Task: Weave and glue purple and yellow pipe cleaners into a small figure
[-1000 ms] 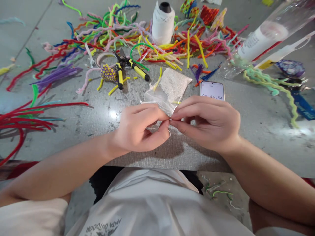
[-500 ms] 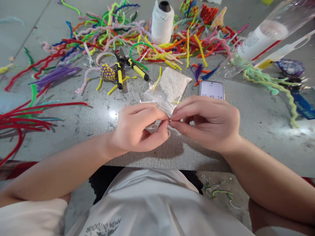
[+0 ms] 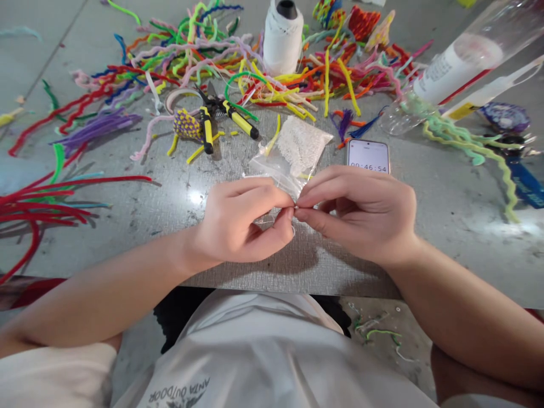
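Over the near part of the table, my left hand (image 3: 249, 220) and my right hand (image 3: 361, 212) meet fingertip to fingertip. The left thumb and forefinger are pinched, with a thin white thread (image 3: 293, 230) looping out by the thumb. My right thumb and forefinger pinch at the same spot. Whatever tiny thing sits between the fingertips is too small to make out. Just beyond the hands lies a clear zip bag (image 3: 304, 141) of small white beads, its near end partly hidden by the fingers. A phone (image 3: 368, 156) showing a timer lies behind my right hand.
Yellow-handled pliers (image 3: 207, 127) lie left of the bag. Behind stand a white thread spool (image 3: 283, 42) and a heap of colourful pipe cleaners (image 3: 182, 62). Red pipe cleaners (image 3: 55, 198) spread at the left. A clear plastic bottle (image 3: 480, 54) leans at the right.
Both hands keep their pinch at almost the same place. The whole view has shifted very slightly; nothing else has visibly moved.
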Tool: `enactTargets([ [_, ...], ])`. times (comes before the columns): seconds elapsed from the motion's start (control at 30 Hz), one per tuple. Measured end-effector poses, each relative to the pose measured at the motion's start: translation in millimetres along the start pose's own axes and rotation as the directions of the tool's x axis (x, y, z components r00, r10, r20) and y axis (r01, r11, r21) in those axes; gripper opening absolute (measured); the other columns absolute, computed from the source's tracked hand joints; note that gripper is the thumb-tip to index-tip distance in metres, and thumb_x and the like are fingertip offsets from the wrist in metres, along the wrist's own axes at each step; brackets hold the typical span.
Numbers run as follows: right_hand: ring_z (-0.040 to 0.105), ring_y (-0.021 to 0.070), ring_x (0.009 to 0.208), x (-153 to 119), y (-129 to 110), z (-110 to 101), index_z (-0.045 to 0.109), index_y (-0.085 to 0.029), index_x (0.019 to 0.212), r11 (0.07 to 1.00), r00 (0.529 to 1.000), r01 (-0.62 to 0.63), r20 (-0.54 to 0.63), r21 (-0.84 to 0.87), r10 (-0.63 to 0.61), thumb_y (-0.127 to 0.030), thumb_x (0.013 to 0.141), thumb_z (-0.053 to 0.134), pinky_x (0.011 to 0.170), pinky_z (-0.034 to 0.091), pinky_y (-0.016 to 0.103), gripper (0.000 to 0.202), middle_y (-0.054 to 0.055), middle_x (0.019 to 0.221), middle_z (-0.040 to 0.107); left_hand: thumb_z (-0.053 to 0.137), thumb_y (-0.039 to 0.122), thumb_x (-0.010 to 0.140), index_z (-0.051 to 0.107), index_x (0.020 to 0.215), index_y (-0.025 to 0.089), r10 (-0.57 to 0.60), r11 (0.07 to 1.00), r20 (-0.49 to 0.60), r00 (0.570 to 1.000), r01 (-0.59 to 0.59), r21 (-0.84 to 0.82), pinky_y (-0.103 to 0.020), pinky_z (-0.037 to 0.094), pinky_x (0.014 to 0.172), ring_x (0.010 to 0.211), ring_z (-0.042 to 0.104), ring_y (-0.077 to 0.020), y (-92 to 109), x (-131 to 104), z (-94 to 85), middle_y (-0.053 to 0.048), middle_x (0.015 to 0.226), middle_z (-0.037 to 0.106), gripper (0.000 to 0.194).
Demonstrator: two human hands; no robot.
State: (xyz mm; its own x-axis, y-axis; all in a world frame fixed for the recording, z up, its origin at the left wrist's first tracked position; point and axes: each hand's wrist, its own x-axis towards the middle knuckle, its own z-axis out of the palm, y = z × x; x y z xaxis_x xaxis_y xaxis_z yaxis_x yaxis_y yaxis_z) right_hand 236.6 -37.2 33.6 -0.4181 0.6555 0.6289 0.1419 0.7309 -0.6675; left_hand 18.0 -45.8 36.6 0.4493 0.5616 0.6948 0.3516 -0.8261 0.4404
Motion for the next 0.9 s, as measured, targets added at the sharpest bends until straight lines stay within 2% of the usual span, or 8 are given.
enactTargets([
  [0.2, 0.068, 0.0121, 0.065, -1.2, -2.7, -0.4, 0.079, -0.028, 0.093, 0.999, 0.999, -0.045, 0.010, -0.022, 0.046, -0.022, 0.096, 0.082, 0.039, 0.042, 0.025, 0.008, 0.001, 0.088, 0.081, 0.062, 0.009, 0.092, 0.064, 0.087, 0.023, 0.030, 1.000, -0.015, 0.999, -0.030, -0.008, -0.022, 0.048, 0.053, 0.054, 0.059, -0.0098, -0.5, 0.5, 1.0, 0.002, 0.068, 0.068, 0.014],
  [0.4, 0.071, 0.0106, 0.070, -1.3, -1.6, 0.5, 0.077, -0.025, 0.095, 1.000, 1.000, -0.022, 0.000, 0.018, 0.022, -0.011, 0.092, 0.082, 0.042, 0.044, 0.021, 0.015, 0.000, 0.089, 0.080, 0.062, 0.007, 0.091, 0.063, 0.086, 0.022, 0.033, 0.999, -0.010, 0.999, -0.033, -0.001, -0.022, 0.046, 0.052, 0.052, 0.053, -0.0090, 0.1, 1.4, 0.8, 0.003, 0.066, 0.064, 0.016],
  [0.5, 0.071, 0.0101, 0.070, -0.6, -1.6, 0.6, 0.076, -0.023, 0.095, 1.000, 1.000, -0.006, 0.004, 0.024, 0.006, -0.011, 0.091, 0.082, 0.042, 0.044, 0.020, 0.015, 0.000, 0.088, 0.079, 0.062, 0.007, 0.090, 0.064, 0.087, 0.023, 0.056, 0.998, -0.018, 0.998, -0.056, -0.006, -0.023, 0.047, 0.053, 0.052, 0.053, -0.0097, -0.6, 1.8, 0.8, 0.002, 0.065, 0.063, 0.016],
  [0.63, 0.070, 0.0116, 0.068, -0.2, -4.1, 0.2, 0.075, -0.026, 0.094, 0.999, 0.999, -0.028, 0.020, -0.022, 0.028, -0.009, 0.093, 0.078, 0.041, 0.044, 0.023, 0.017, 0.001, 0.088, 0.079, 0.063, 0.006, 0.089, 0.064, 0.087, 0.021, 0.055, 0.998, -0.010, 0.998, -0.055, 0.009, -0.022, 0.048, 0.056, 0.054, 0.054, -0.0090, -1.8, 1.7, 0.7, 0.003, 0.066, 0.064, 0.015],
  [0.9, 0.071, 0.0119, 0.073, -1.0, -4.1, 0.3, 0.074, -0.021, 0.096, 0.996, 0.999, 0.048, 0.028, -0.075, -0.046, -0.010, 0.095, 0.075, 0.047, 0.050, 0.022, 0.011, 0.003, 0.089, 0.078, 0.060, 0.009, 0.093, 0.063, 0.083, 0.020, 0.018, 0.995, 0.023, 1.000, -0.020, 0.099, -0.022, 0.042, 0.052, 0.052, 0.050, -0.0083, 1.4, 0.1, -1.5, 0.004, 0.063, 0.060, 0.015],
])
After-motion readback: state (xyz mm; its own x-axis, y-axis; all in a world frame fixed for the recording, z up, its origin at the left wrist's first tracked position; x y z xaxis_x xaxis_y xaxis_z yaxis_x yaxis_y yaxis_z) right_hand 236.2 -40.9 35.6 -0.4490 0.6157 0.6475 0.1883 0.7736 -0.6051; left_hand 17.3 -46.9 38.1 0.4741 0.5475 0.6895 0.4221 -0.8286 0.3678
